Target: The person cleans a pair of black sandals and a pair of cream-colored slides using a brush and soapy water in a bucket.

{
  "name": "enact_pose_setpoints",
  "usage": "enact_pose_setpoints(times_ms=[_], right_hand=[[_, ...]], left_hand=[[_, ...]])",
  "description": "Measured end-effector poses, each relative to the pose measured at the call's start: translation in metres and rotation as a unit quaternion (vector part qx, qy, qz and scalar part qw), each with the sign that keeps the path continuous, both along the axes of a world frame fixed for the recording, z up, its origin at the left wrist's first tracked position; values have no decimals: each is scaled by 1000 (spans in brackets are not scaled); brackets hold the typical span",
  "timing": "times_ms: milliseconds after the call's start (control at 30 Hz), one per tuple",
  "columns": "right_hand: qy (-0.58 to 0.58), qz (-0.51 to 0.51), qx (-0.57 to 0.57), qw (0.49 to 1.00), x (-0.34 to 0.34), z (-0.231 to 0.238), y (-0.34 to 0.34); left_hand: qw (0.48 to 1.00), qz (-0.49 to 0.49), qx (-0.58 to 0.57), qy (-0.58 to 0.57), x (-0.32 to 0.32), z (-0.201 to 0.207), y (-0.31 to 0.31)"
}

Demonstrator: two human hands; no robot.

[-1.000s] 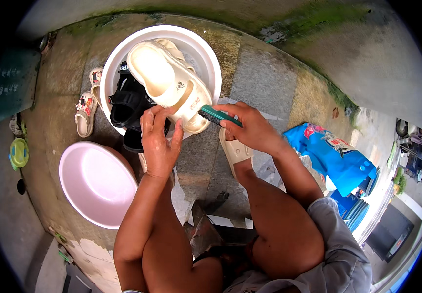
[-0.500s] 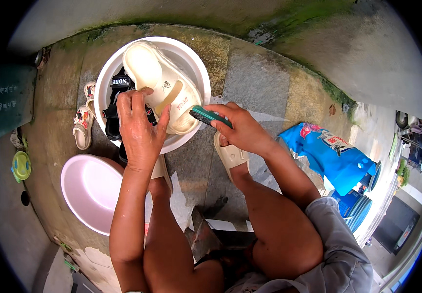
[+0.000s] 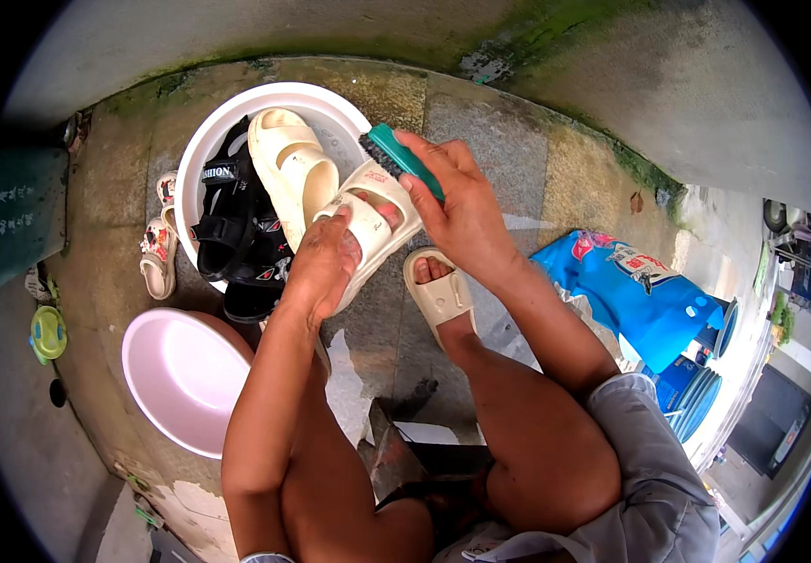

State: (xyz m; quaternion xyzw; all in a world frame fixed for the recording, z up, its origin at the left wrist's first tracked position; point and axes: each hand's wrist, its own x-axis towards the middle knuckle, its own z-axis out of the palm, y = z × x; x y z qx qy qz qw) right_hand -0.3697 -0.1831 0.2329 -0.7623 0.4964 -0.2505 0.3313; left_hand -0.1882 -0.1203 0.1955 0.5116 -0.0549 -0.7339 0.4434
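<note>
My left hand [image 3: 319,267] grips a cream slide sandal [image 3: 373,235], its fingers showing through the sandal's opening. The sandal is tilted over the near right rim of a white basin [image 3: 283,90]. In my right hand [image 3: 466,202] is a green scrubbing brush [image 3: 396,155], its dark bristles at the end of the sandal farthest from me. Whether they touch it I cannot tell. Another cream sandal [image 3: 279,164] lies inside the basin, beside black strapped sandals [image 3: 227,202], one of which hangs over the near rim.
A pink basin [image 3: 180,375] stands near left. Small clogs with charms [image 3: 156,255] sit left of the white basin. To the right are a blue bag [image 3: 616,296] and blue round containers [image 3: 691,408]. A mossy wall [image 3: 612,84] rises beyond the paving.
My left hand has taken hold of a cream sandal and brought it toward me over the rim. The other cream sandal now shows separately. The brush has moved up with my right hand.
</note>
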Motion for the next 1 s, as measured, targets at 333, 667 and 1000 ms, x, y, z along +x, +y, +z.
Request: enact_pose_setpoints(times_ms=[333, 667, 1000], right_hand=[[209, 111, -65, 969, 8, -43, 35], [88, -64, 2, 994, -17, -48, 5], [220, 122, -139, 958, 29, -52, 20]], left_hand=[[902, 131, -45, 409, -23, -69, 29], [949, 184, -33, 254, -21, -50, 16], [946, 217, -7, 241, -21, -70, 26]])
